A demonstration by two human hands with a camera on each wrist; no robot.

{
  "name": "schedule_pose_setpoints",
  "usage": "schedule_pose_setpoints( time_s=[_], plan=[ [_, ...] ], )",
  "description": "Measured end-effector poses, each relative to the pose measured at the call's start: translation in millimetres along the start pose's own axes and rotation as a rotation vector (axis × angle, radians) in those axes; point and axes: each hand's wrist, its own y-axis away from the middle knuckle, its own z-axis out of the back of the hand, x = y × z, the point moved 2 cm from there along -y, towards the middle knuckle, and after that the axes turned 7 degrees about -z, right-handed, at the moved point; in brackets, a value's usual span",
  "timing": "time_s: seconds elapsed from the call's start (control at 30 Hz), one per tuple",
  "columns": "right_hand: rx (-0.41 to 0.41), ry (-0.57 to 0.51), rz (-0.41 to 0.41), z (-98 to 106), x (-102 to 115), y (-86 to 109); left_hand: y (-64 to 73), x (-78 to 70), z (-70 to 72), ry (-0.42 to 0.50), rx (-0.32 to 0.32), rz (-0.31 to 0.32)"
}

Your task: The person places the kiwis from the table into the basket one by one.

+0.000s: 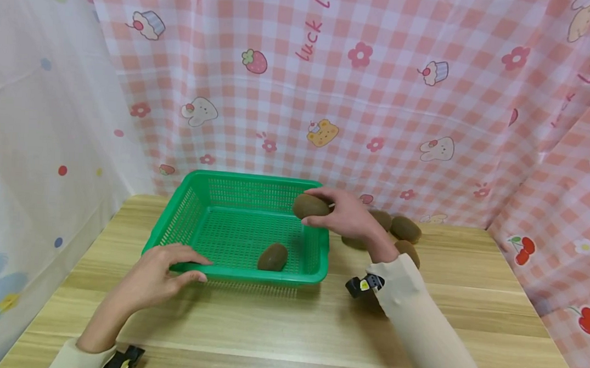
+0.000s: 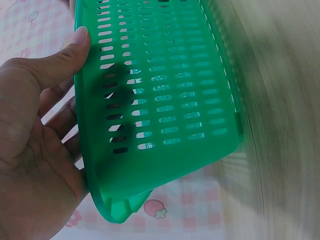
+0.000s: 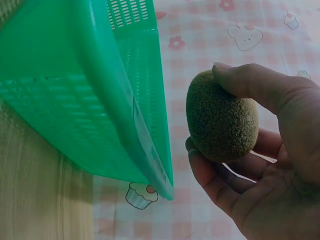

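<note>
Between the thumb and fingers of my right hand [image 1: 345, 212] is a brown, fuzzy kiwi [image 1: 311, 207], held up at the right rim of a green plastic basket [image 1: 251, 274]. The right wrist view shows this kiwi [image 3: 222, 117] gripped from both sides, beside the basket wall [image 3: 107, 95]. My left hand [image 1: 160, 274] holds the basket's near rim towards its left corner. In the left wrist view the thumb [image 2: 75, 52] lies on the outer side of the rim, with the fingers behind it. Another kiwi [image 1: 273, 257] lies inside the basket, by the near wall.
Several more kiwis [image 1: 405, 229] lie on the wooden table [image 1: 278, 331] to the right of the basket, partly hidden behind my right hand and forearm. A pink checked cloth [image 1: 289, 96] hangs behind the table, and a white cloth [image 1: 56, 113] hangs at the left.
</note>
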Motion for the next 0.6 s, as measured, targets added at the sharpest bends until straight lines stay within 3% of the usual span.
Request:
schedule_pose_setpoints(
  time_s=[0.17, 0.6],
  plan=[
    [0.028, 0.028, 0.050, -4.8, 6.4, -5.7, 0.6, -0.2, 0.6, 0.002, 0.010, 0.009],
    [0.051, 0.075, -0.001, -15.0, 14.0, -10.9, 0.3, -1.0, 0.4, 0.003, 0.012, 0.011]
  ],
)
